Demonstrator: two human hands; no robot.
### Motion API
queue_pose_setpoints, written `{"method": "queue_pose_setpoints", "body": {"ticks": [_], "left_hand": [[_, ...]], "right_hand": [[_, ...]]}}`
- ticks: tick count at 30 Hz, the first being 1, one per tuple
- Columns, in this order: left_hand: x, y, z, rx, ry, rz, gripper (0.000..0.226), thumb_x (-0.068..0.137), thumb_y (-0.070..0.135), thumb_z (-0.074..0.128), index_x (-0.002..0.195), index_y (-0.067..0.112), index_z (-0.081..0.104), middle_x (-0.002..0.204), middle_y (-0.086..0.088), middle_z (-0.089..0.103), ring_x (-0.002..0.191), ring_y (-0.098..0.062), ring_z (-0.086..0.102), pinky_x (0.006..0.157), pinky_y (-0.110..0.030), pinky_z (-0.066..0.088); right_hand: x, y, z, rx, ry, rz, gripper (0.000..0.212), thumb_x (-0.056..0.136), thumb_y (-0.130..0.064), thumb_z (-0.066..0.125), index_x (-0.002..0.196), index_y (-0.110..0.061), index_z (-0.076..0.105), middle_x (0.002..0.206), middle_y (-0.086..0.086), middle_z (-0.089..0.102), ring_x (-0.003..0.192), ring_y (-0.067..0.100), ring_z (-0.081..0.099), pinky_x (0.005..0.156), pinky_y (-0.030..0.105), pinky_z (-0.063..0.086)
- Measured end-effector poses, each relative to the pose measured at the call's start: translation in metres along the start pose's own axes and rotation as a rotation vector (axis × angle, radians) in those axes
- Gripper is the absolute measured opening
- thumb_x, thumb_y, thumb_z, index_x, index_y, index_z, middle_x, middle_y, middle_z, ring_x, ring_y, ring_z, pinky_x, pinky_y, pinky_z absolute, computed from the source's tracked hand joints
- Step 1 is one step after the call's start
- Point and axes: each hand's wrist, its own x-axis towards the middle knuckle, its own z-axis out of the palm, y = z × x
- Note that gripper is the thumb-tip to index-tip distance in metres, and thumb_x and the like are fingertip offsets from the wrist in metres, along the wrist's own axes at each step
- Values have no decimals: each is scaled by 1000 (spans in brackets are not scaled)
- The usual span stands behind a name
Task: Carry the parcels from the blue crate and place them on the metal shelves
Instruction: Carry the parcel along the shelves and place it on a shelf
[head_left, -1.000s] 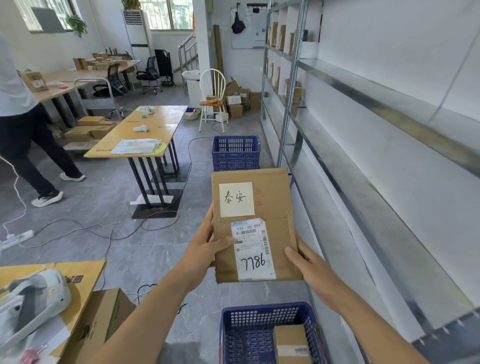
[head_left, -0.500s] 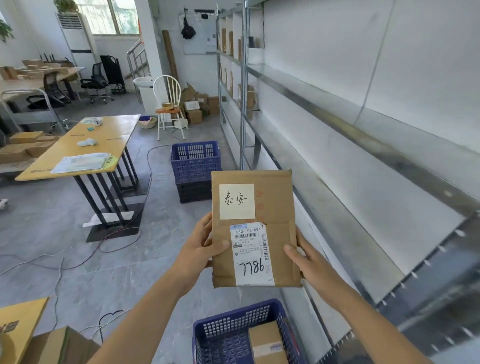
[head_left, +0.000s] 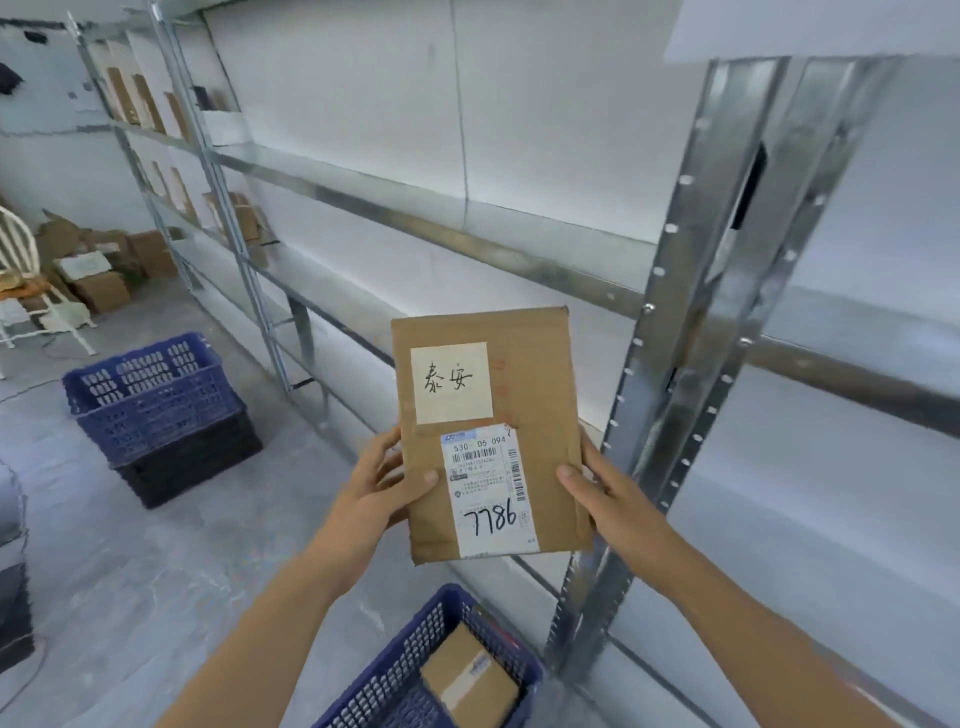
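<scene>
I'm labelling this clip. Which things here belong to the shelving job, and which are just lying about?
Job:
parcel, in left hand and right hand
blue crate
second parcel inside it
metal shelves

Lying about:
stacked crates
white chair
floor boxes

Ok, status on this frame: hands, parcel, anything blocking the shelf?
Left hand and right hand grip parcel. Parcel upright, off shelf. Upright post close beside it.

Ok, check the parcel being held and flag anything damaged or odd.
Mostly fine. The parcel, held upright by the left hand and right hand, looks creased and slightly frayed along its bottom left edge. Both labels sit flat and legible; nothing is spilled.
</scene>
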Motion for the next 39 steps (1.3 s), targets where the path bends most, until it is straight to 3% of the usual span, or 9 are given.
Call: {"method": "queue_pose_setpoints", "body": {"ticks": [3,8,13,18,20,23,25,32,39], "left_hand": [[3,-6,25,11,-115,-21,58,66,43,94,120,44,70,130,7,75,118,-18,73,79,-31,65],[-1,-18,90,61,-348,-52,61,58,45,100,110,32,73,127,-2,78,115,-24,75,81,-37,66],[-16,-27,178,72,-580,-89,65,52,46,102,110,36,74,127,-1,78,115,-22,75,84,-36,65],[-49,-31,282,59,-767,-110,68,51,52,101,113,40,74,130,5,77,118,-19,73,84,-33,64],[-72,-32,325,56,-833,-125,66,54,57,97,114,45,72,131,8,76,118,-18,73,79,-32,63],[-116,-35,391,45,-951,-198,54,66,56,92,115,54,69,131,11,75,120,-25,71,80,-51,64],[-149,-38,433,29,-1052,-244,60,68,56,92,121,59,65,132,16,73,123,-23,68,79,-58,64],[-272,-55,558,37,-1241,-212,76,65,66,88,135,56,59,142,18,65,133,-23,60,85,-60,63],[-390,-68,662,67,-1297,-186,60,77,52,76,134,46,62,126,13,76,125,-24,65,83,-60,64]], "right_hand": [[-47,8,-17,65,130,4,50,89,-65,60,128,-86,38,127,-35,70,115,-7,68,99,29,56],[-136,22,-52,93,366,24,61,91,-61,64,145,-70,38,136,-24,70,124,3,68,107,36,54],[-227,33,-87,115,591,4,53,98,-50,62,144,-69,42,137,-27,68,124,2,67,99,26,56],[-323,45,-122,111,808,-28,52,104,-41,59,150,-58,43,142,-19,66,124,11,69,100,33,59],[-365,51,-136,119,893,-38,51,104,-37,60,148,-57,46,139,-18,68,120,13,72,95,29,61],[-431,60,-157,138,1036,-31,54,102,-38,63,149,-57,46,138,-17,68,120,12,72,94,31,61],[-479,66,-171,160,1102,-30,54,102,-37,62,150,-56,45,138,-18,68,119,11,72,91,29,62],[-640,83,-201,177,1298,-10,48,102,-43,64,144,-61,49,132,-18,71,118,8,72,84,27,63],[-781,104,-223,239,1493,-9,52,87,-52,71,137,-51,56,130,-15,74,124,8,68,82,29,61]]}}
